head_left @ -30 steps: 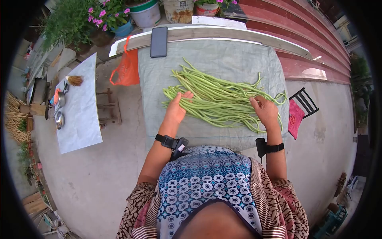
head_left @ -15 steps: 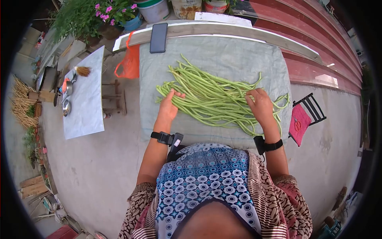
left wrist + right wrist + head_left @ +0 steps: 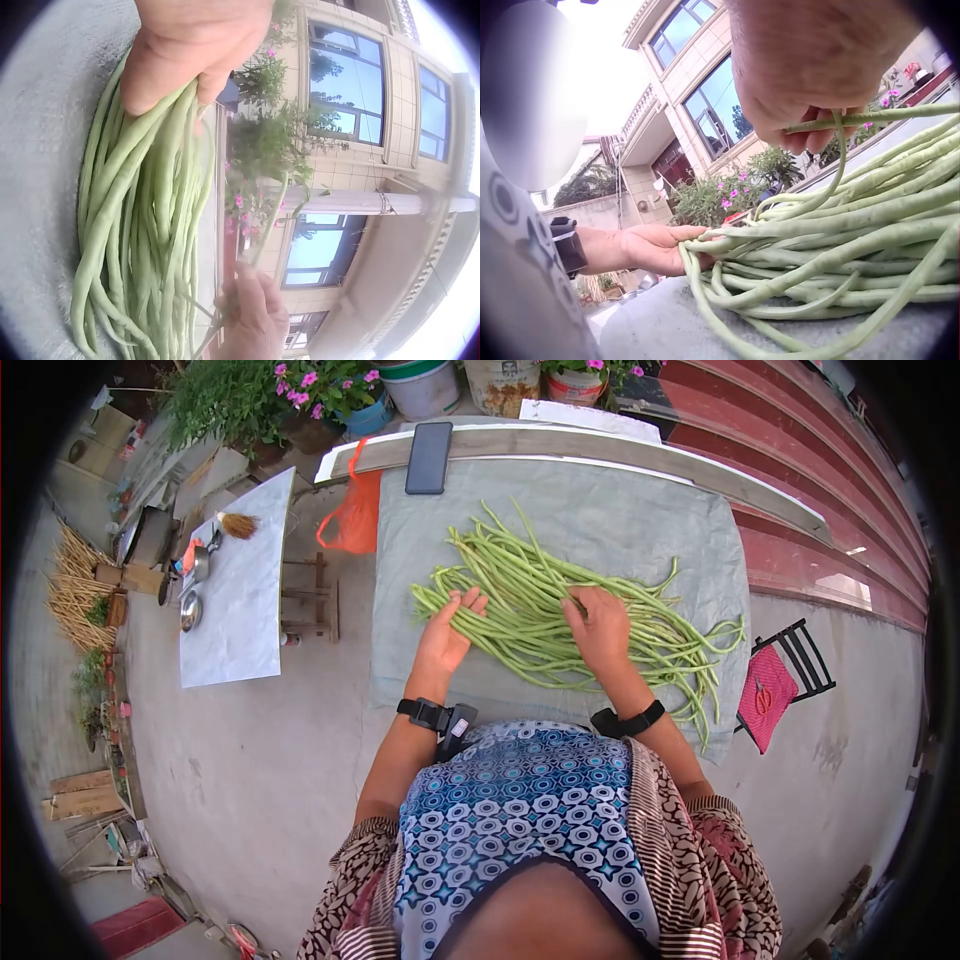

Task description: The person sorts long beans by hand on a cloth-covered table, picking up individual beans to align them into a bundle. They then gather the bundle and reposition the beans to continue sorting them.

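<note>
A loose heap of long green beans [image 3: 530, 610] lies across the cloth-covered table [image 3: 690, 530]. The left hand [image 3: 445, 635] grips the bundle at its left end; in the left wrist view its fingers and thumb [image 3: 199, 52] curl round several beans. Over the middle of the heap is the right hand [image 3: 602, 630], pinching a bean that rises above the others. In the right wrist view the right hand [image 3: 817, 75] has its fingers curled round that bean [image 3: 900, 115], and the left hand [image 3: 656, 247] shows at the bean ends behind.
A phone [image 3: 428, 458] lies at the table's far left, beside a hanging orange bag [image 3: 356, 510]. Beyond stand a long board [image 3: 570, 440] and flower pots [image 3: 420, 388]. A side table [image 3: 240, 590] with a brush and bowls is left; a chair [image 3: 768, 685] with scissors is right.
The right hand has moved left from the heap's right part to its middle, and a bean now sticks up there. The left hand stays at the left end. The head view has shifted.
</note>
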